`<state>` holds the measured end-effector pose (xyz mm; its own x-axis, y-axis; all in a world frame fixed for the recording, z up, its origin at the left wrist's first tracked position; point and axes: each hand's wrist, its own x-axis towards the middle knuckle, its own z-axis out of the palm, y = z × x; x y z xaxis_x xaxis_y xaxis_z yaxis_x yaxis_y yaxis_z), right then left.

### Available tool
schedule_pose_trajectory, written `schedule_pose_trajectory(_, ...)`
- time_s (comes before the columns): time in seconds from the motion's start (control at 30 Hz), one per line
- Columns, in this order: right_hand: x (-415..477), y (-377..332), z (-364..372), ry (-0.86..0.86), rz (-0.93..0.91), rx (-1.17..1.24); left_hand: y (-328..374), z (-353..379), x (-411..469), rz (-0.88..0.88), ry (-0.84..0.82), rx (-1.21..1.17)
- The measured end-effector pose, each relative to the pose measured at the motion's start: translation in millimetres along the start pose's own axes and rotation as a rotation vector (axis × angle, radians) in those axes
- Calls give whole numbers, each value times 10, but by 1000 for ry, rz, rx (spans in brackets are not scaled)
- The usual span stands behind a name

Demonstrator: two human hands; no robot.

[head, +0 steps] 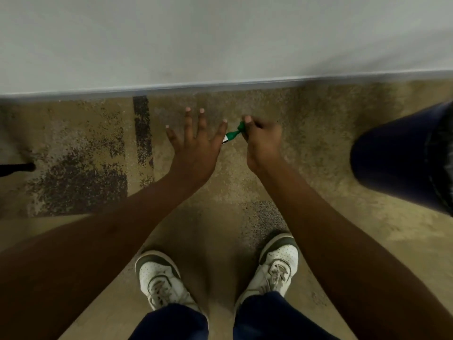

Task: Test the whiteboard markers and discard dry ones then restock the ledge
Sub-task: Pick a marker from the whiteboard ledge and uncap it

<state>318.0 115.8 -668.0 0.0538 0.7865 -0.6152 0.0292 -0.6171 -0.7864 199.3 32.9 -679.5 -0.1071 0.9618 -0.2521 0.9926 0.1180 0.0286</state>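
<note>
The green marker hangs in the air between the two hands, out over the carpet and short of the whiteboard and the ledge along its bottom edge. It lies on a slant. Its green end runs up and to the right into the right hand. Its pale end drops down and left to the edge of the left hand, where it slips out of sight.

The right hand is the grip that plainly has it, fingers curled tight round the green end. The left hand is spread, fingers straight and fanned, closed round nothing I can see. The pale end meets it near the base of the forefinger, and the thumb is hidden.

My guess is that the cap is coming off or going on, so the coming move would run along that slanted axis, the hands parting or closing end to end. Both hands sit about equally short of the board.

A dark blue rounded thing stands off to the right; whether it is a bin I cannot tell.
</note>
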Motion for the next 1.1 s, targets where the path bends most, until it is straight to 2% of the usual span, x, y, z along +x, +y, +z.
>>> schedule_pose_trajectory(0.07,-178,-203,-93,32,57,197,97,-212,-17,10,-5,-25)
schedule_pose_trajectory(0.13,-293,-379,-178,44,51,241,171,-401,-21,15,-9,-46)
schedule_pose_trajectory(0.4,-629,-661,-346,27,-80,75,334,-866,-41,77,-22,-72)
schedule_pose_trajectory(0.6,-720,-785,-433,201,-102,182,502,-1004,-107,135,-36,-101)
schedule_pose_trajectory(0.73,-742,-829,-524,290,-97,158,495,-1109,-148,118,-31,-102)
schedule_pose_trajectory(0.93,-822,-826,-531,212,-231,-31,520,-1198,-102,182,-25,-56)
schedule_pose_trajectory(1.1,-840,-870,-527,170,-283,-87,542,-1341,-71,159,-48,-62)
